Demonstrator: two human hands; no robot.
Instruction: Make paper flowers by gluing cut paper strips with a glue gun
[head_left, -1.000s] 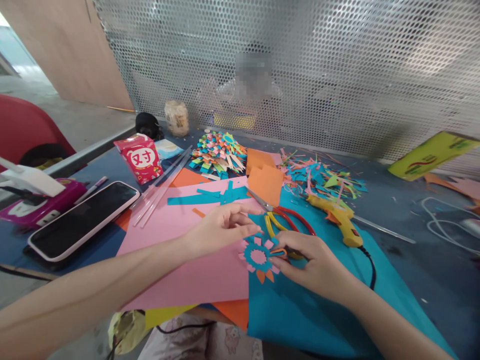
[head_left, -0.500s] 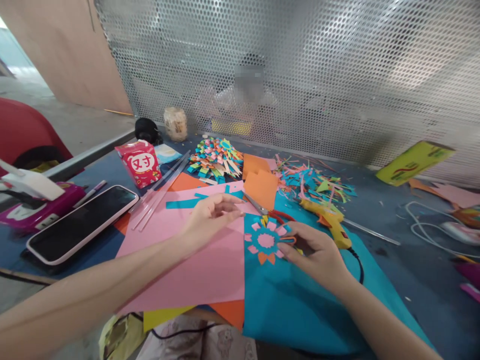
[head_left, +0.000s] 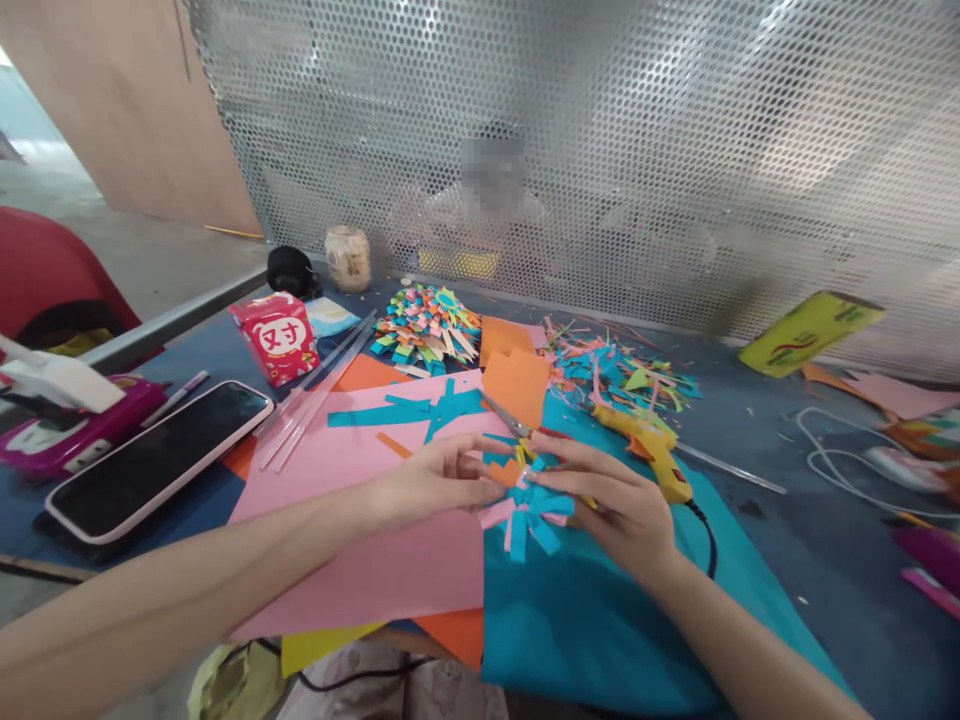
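Take the paper flower as the dial's centre and look: nearest us, at seven o'clock, patterned trousers beneath the table edge, with a yellow sheet poking out just above; at six, the broad teal sheet, and at eight, the pink sheet. Now the flower itself, teal, pink and orange strips splayed, up over the teal near the seam! The hands come close together around it: the right hand pinches it from three, while the left hand has fingertips at its ten o'clock edge, and whether they grip I cannot tell. Out at nine lies the phone; at two, the yellow glue gun; at twelve, scissors, partly covered by fingers, with orange paper just beyond. Clear sticks slant at ten, a scrap heap tangles at one, a bright pile of fringed paper pieces sits at eleven, and across the back, perforated metal with a person behind!
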